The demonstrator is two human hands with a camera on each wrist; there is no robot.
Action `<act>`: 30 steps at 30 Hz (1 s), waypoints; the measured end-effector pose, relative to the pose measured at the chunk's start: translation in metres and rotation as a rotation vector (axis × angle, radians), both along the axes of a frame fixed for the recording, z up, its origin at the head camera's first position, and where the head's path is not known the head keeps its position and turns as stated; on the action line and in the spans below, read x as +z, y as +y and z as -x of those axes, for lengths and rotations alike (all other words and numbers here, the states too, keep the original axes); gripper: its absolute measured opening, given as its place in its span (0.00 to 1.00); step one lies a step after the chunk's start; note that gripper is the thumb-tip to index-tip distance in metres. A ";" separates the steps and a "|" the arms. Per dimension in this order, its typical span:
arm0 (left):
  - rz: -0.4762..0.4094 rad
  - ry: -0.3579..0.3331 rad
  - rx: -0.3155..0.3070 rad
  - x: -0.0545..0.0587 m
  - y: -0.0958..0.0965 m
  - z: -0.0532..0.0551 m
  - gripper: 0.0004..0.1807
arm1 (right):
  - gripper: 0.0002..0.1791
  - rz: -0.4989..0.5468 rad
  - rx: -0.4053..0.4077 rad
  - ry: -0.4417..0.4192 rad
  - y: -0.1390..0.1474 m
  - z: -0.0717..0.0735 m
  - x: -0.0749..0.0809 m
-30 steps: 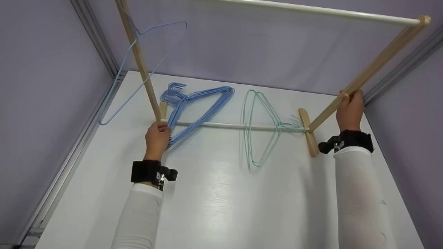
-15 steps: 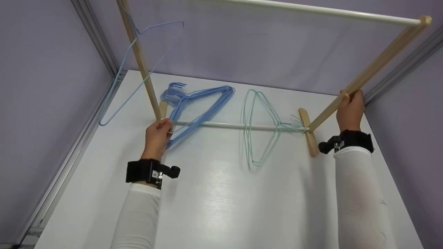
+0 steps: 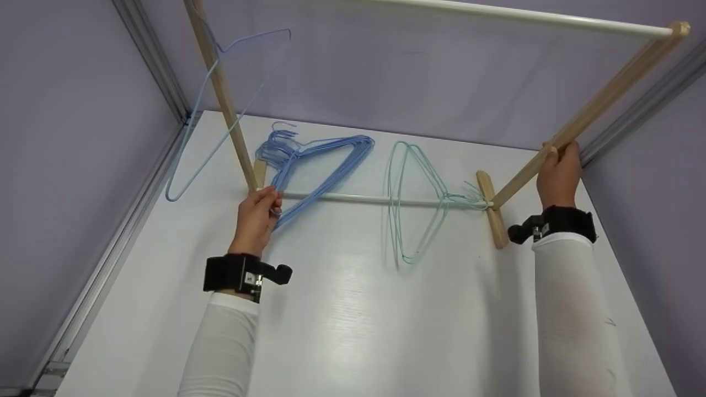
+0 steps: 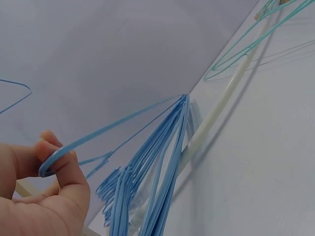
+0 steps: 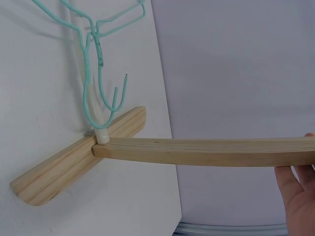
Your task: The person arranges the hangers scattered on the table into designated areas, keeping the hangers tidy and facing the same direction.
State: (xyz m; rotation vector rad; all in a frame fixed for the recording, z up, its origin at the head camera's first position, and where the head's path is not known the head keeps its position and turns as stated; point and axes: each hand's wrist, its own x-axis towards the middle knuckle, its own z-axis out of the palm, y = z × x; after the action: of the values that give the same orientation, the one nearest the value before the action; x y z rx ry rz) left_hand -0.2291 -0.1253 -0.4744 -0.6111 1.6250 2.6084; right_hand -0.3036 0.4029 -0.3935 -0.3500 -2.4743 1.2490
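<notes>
My left hand [image 3: 256, 218] pinches the rounded corner of one blue wire hanger [image 4: 98, 130] between thumb and fingers. That hanger stands off from a stack of blue wire hangers [image 3: 358, 148], its far corner still meeting theirs in the left wrist view. The stack leans over the rack's white lower rod [image 3: 353, 198], hooks toward the back left. On the other side, my right hand [image 3: 558, 179] grips the rack's right wooden post [image 3: 609, 95] partway up; in the right wrist view only some of its fingers [image 5: 290, 184] show.
Several mint-green wire hangers [image 5: 86, 69] lie across the lower rod beside the right wooden foot [image 3: 498, 229]. Another blue hanger [image 3: 203, 87] hangs high at the left post [image 3: 234, 129]. A white upper rod [image 3: 524, 19] spans overhead. Purple-grey walls surround the white table [image 3: 353, 303].
My left hand has shifted slightly right and up, now pinching one hanger whose hook has risen apart from the stack. The hanging blue hanger has swung a little. My right hand keeps its place.
</notes>
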 end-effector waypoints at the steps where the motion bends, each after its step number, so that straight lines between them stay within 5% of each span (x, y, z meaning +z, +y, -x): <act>1: -0.012 -0.003 0.001 0.000 0.000 0.000 0.23 | 0.26 0.001 -0.001 -0.001 0.000 0.000 0.000; 10: -0.137 0.028 0.033 0.000 0.007 -0.001 0.20 | 0.25 0.003 0.003 0.016 -0.002 0.000 0.001; 19: -0.087 0.076 0.058 0.004 0.013 -0.007 0.13 | 0.23 -0.032 -0.010 0.034 -0.003 -0.001 -0.001; 26: 0.141 0.098 0.113 0.005 0.012 -0.012 0.10 | 0.24 -0.035 0.001 0.036 -0.003 0.000 -0.001; 30: 0.138 0.126 0.157 0.009 0.013 -0.015 0.11 | 0.24 -0.040 0.008 0.035 -0.003 0.000 -0.001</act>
State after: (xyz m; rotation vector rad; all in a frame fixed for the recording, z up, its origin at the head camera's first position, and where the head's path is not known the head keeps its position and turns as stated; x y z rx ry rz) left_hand -0.2143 -0.1127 -0.4655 -0.6155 1.8807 2.7112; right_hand -0.3039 0.3997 -0.3946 -0.3055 -2.4697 1.1970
